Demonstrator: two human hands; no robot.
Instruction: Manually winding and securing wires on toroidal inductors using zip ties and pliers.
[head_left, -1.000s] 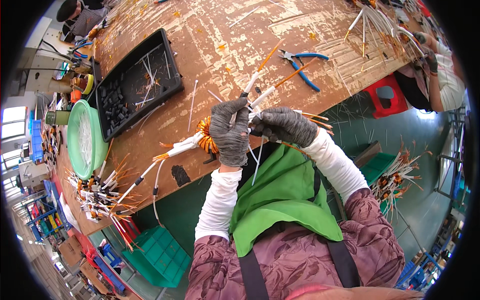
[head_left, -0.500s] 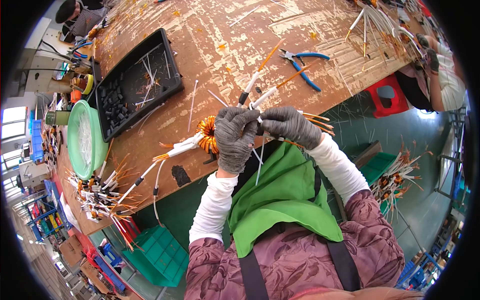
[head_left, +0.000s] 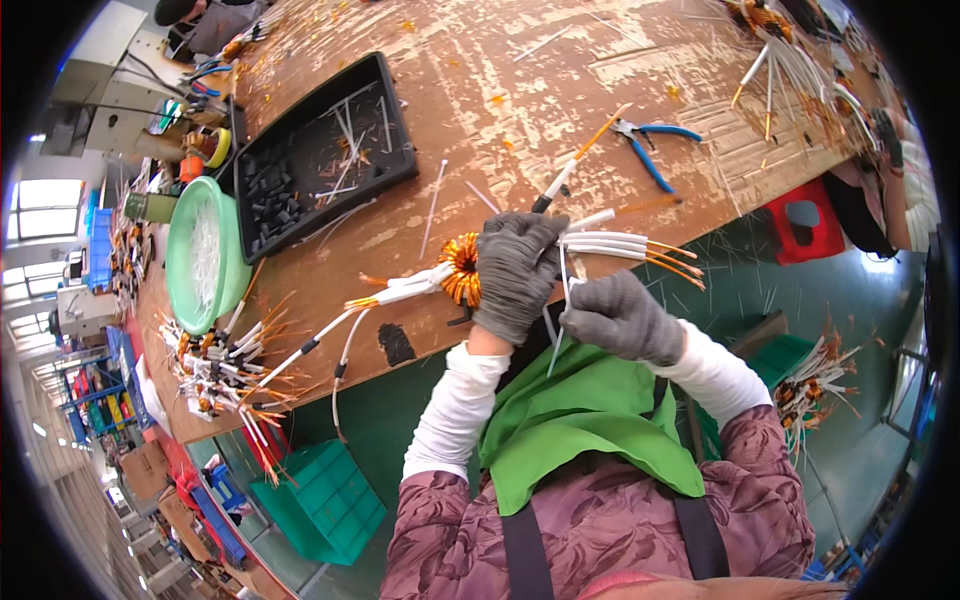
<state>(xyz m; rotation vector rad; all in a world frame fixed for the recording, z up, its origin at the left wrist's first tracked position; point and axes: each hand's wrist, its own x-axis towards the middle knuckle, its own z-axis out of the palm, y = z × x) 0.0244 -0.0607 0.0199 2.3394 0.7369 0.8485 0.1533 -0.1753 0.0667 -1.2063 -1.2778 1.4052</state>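
A copper-wound ring coil (head_left: 460,272) lies near the table's front edge, with white-sleeved leads running out both sides. My left hand (head_left: 516,275), in a grey glove, is closed around the leads just right of the ring. Beyond it, white sleeves (head_left: 612,243) end in bare copper tips, and one lead with a black band (head_left: 553,188) points away from me. A thin white cable tie (head_left: 564,262) rises by the leads. The gloved fingers of my right hand (head_left: 622,318) are closed on its lower part, nearer my body; the exact grip point is partly hidden.
Blue-handled cutters (head_left: 652,150) lie open beyond the leads. At left are a black tray (head_left: 400,165) of black sleeves, a green bowl (head_left: 236,245) of clear strips and a heap of finished coils (head_left: 225,365). A co-worker's gloved hand (head_left: 886,137) shows at far right.
My right hand has drawn away from the left, toward my body, stretching the cable tie. The right-hand leads have come into fuller view. The whole view has shifted, so the table sits farther right.
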